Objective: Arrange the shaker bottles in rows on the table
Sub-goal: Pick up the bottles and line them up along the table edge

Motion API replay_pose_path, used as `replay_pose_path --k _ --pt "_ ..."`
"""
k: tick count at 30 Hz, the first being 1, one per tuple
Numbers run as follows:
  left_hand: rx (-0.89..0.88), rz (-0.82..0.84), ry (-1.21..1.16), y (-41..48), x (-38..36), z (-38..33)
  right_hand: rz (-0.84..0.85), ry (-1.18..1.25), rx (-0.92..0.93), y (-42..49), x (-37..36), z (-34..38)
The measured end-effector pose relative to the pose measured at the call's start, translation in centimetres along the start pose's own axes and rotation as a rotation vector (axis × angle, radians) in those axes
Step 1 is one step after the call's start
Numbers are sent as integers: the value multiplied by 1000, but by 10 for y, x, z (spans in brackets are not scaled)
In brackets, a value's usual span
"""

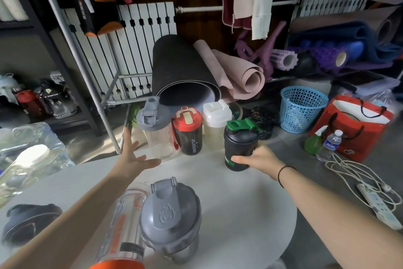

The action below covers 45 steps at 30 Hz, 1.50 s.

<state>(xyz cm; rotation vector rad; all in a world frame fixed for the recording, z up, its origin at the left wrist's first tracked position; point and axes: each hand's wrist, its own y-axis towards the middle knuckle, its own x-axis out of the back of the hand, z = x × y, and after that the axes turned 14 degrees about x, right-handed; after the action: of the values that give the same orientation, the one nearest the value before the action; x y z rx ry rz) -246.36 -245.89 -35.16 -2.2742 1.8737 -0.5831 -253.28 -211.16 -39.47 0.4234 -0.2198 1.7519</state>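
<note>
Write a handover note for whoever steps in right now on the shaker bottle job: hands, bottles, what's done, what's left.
Right hand: grip closed around the black bottle with the green lid, standing at the right end of the back row.
Left hand: open, empty, fingers spread beside the clear bottle with the grey lid.
Back row on the white table: clear grey-lidded bottle, red-lidded dark bottle, white-lidded bottle, then the black one.
Done: the back row holds four bottles.
Left: grey shaker, clear bottle with orange print and dark bottle at the left edge sit near the front, not lined up.
</note>
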Motion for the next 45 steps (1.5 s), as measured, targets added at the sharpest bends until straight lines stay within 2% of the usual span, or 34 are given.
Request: replay_pose_path --k 10,15,18,19,21,23,26,30,33,36,39,45 --pt "47 31 10 -13 -3 4 21 10 -9 -1 -1 7" --pt "-111 30 20 -49 8 -1 -7 -8 -19 -4 -4 5" --pt "-133 167 -5 -73 15 -12 -24 15 -19 -9 -7 12" --pt "-94 242 65 -79 19 -12 -28 22 -18 -10 -8 13" --pt "-61 503 321 -94 29 -8 -38 34 -13 -12 -10 14" --pt "-20 638 545 -109 32 1 -56 51 2 -14 -12 17" --pt "41 718 493 -120 23 19 -82 87 -4 -14 -13 17" --pt "-5 500 228 -117 -4 30 -85 113 -6 -15 -15 13" --pt "-197 505 285 -121 -18 32 -78 133 -8 -16 -15 14" --pt "-250 473 222 -118 -26 29 -72 144 -3 -18 -14 17" --pt "-232 424 146 -104 -34 23 -73 128 17 -17 -13 19" --pt "-236 208 -7 -59 -63 -11 -94 70 6 -15 -15 23"
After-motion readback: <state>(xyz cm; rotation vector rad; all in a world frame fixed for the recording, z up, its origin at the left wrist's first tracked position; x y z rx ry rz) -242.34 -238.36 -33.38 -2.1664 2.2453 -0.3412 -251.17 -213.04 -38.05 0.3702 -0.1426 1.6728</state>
